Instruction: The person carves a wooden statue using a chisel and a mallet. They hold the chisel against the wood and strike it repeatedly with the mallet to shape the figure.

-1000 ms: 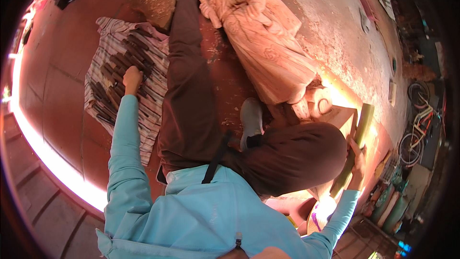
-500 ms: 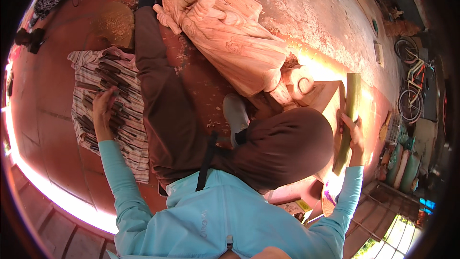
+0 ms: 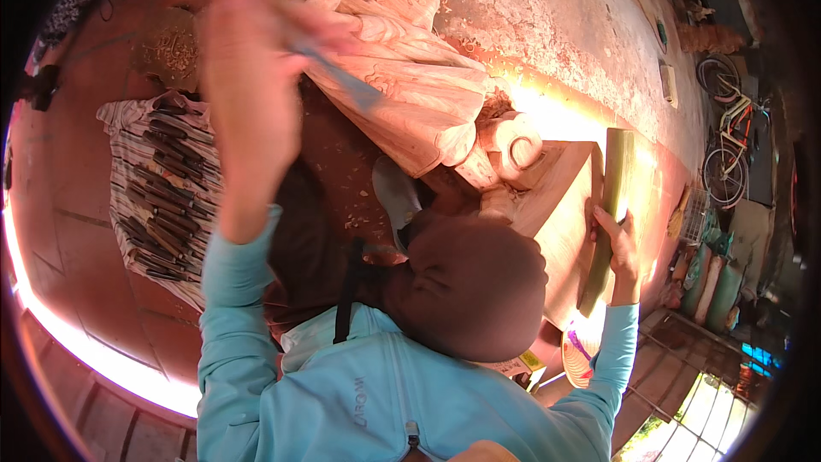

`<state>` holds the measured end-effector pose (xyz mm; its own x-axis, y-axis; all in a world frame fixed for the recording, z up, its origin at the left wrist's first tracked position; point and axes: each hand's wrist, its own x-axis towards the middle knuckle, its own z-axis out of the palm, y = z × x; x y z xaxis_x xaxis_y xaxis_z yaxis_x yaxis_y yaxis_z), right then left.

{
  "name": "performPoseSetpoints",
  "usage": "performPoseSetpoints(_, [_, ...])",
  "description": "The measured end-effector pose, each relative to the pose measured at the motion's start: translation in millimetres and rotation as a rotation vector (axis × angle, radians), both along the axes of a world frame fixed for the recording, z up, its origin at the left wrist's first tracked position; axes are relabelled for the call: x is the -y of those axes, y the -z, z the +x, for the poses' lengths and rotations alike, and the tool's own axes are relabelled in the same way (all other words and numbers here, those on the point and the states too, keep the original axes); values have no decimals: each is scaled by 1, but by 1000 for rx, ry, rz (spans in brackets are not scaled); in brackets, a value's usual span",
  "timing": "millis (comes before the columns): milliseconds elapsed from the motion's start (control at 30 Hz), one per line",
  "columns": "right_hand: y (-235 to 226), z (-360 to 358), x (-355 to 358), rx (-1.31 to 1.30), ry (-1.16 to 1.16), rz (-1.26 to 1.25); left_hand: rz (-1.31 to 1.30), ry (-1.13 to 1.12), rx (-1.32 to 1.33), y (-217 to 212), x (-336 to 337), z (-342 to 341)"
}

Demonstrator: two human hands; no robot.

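Raised over my leg, my left hand (image 3: 248,85) is closed on a chisel (image 3: 346,84). Motion smears the hand, and the chisel's flat grey blade slants down to the right, in front of the carved wooden figure (image 3: 419,107). That figure lies on the floor and wears a long draped robe. At the right, my right hand (image 3: 620,244) grips a long, squared wooden bar (image 3: 617,167) from its side. The bar stands next to the pale wooden block (image 3: 569,180) at the figure's base. Several carving tools (image 3: 167,197) lie in rows on a striped cloth (image 3: 128,133) to my left.
A round wooden stump (image 3: 167,56) with shavings on it sits beyond the cloth. Wood shavings dot the red floor. Farther right are a bicycle (image 3: 727,145), rolled green and white bundles (image 3: 714,287) and a wire rack (image 3: 694,216). A woven hat (image 3: 577,359) lies by my right forearm.
My left hand has lifted from the tools on the cloth and swung up and right with a chisel. The right hand keeps its hold on the wooden bar. The view has shifted slightly.
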<state>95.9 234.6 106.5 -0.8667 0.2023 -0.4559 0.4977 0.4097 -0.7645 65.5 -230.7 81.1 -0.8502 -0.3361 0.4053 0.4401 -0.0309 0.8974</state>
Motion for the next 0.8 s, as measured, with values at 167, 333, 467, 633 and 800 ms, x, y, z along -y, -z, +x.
performPoseSetpoints(167, [-10,2,1,44,-40,28,99,307,-53,-7,-146,-26])
performPoseSetpoints(333, [4,6,-35,-11,-206,35,-203,394,-362,19,-201,-28])
performPoseSetpoints(467, [7,9,-27,29,69,49,-298,134,-366,18,-197,-23])
performPoseSetpoints(633, [5,-5,-22,121,37,-16,-475,179,-204,13,-161,-45])
performPoseSetpoints(800, [10,-10,4,44,84,54,-348,26,-174,43,-160,-71])
